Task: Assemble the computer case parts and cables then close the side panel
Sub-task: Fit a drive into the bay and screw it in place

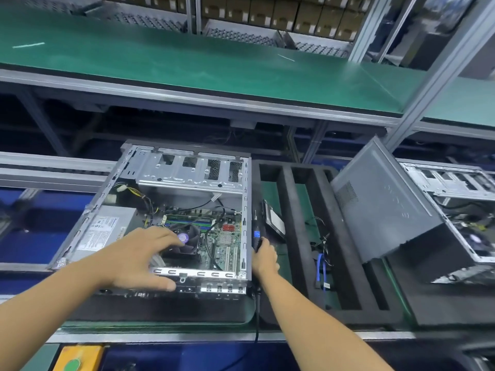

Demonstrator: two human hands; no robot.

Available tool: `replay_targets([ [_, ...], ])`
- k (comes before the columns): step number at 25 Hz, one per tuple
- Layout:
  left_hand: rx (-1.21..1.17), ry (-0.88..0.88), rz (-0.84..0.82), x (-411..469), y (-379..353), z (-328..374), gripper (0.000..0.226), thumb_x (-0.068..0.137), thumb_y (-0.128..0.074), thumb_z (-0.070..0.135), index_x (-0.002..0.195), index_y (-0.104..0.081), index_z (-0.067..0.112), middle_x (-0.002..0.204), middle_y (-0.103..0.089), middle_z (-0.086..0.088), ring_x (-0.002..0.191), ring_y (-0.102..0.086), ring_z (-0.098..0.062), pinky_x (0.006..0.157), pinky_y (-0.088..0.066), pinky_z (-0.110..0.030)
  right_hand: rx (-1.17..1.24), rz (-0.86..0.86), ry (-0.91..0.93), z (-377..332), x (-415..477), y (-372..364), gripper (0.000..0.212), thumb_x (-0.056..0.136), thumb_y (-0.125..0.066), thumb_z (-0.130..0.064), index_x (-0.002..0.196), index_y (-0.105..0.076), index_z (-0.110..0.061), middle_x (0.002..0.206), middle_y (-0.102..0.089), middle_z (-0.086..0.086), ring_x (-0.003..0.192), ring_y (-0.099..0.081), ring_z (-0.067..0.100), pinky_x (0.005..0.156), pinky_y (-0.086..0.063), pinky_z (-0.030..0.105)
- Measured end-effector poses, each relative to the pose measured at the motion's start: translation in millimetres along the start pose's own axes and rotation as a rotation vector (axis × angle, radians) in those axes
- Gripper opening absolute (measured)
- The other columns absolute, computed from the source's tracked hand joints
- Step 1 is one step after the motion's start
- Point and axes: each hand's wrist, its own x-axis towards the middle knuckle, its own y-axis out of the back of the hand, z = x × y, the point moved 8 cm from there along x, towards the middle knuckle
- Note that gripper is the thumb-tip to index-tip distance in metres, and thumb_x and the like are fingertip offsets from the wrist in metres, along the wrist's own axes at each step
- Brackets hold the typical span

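The left hand [142, 255] lies spread and relaxed, holding nothing. Its thumb is against the near rim of the open computer case [245, 210] and its fingers reach in over the CPU fan [188, 243]. The blur makes it hard to say whether the fingertips touch the fan or sit just above it.

The right hand [265, 257] is curled round the lower end of a black electric screwdriver [257, 234] with a blue band. The tool stands just outside the case's right wall, tip pointing away from the person. Its cord runs down over the near edge of the bench [160, 336].

The case lies on its side toward the bench's near left, its open side facing up. Inside it:
- The motherboard [227, 239] is on the right.
- A grey power supply [104, 228] is along the left wall.
- A metal drive cage [187, 174] runs across the far end.

Just right of the case is a black foam tray [298, 236] with long slots. A hard drive [274, 220] rests tilted in the slot nearest the case, and a blue cable [320, 266] lies in a slot further right. The grey side panel [383, 210] leans tilted at the tray's right end, apart from the case. Behind the panel, at the bench's right edge, is a second open case [455, 186].
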Motion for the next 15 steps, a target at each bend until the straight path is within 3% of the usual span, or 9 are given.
replay_targets([
  [4, 0.049, -0.036, -0.030, 8, -6, 28, 0.064, 0.072, -0.041, 0.089, 0.117, -0.053, 0.045, 0.113, -0.044, 0.032, 0.111, -0.041, 0.011, 0.097, -0.035, -0.017, 0.033, 0.016, 0.085, 14, 11, 9, 0.051, 0.106, -0.046, -0.030, 0.149, -0.037, -0.005, 0.145, -0.046, 0.019, 0.134, -0.044, 0.035, 0.110, -0.039, 0.045],
  [7, -0.092, 0.032, 0.029, 14, -4, 34, 0.047, 0.083, -0.032, 0.078, 0.099, -0.057, 0.040, 0.104, -0.054, 0.025, 0.105, -0.046, 0.012, 0.088, -0.043, -0.022, -0.040, 0.011, 0.115, 17, 13, 8, 0.049, 0.104, -0.049, -0.032, 0.144, -0.041, -0.006, 0.140, -0.037, 0.018, 0.124, -0.041, 0.035, 0.104, -0.041, 0.038],
  [11, -0.245, 0.075, 0.159, 35, 11, 40, 0.059, 0.091, -0.018, 0.069, 0.090, -0.060, 0.027, 0.087, -0.057, 0.011, 0.084, -0.055, -0.002, 0.079, -0.046, -0.031, -0.068, -0.092, 0.160, 21, 14, 2, 0.064, 0.102, -0.051, -0.043, 0.153, -0.032, -0.009, 0.143, -0.030, 0.015, 0.134, -0.033, 0.035, 0.109, -0.035, 0.040],
  [15, -0.398, 0.111, 0.244, 56, 15, 41, 0.051, 0.096, -0.024, 0.061, 0.092, -0.065, 0.029, 0.091, -0.063, 0.014, 0.088, -0.059, -0.002, 0.083, -0.049, -0.033, 0.088, -0.157, 0.140, 29, 19, 7, 0.072, 0.099, -0.054, -0.048, 0.153, -0.031, -0.007, 0.146, -0.031, 0.012, 0.133, -0.041, 0.031, 0.108, -0.038, 0.037],
])
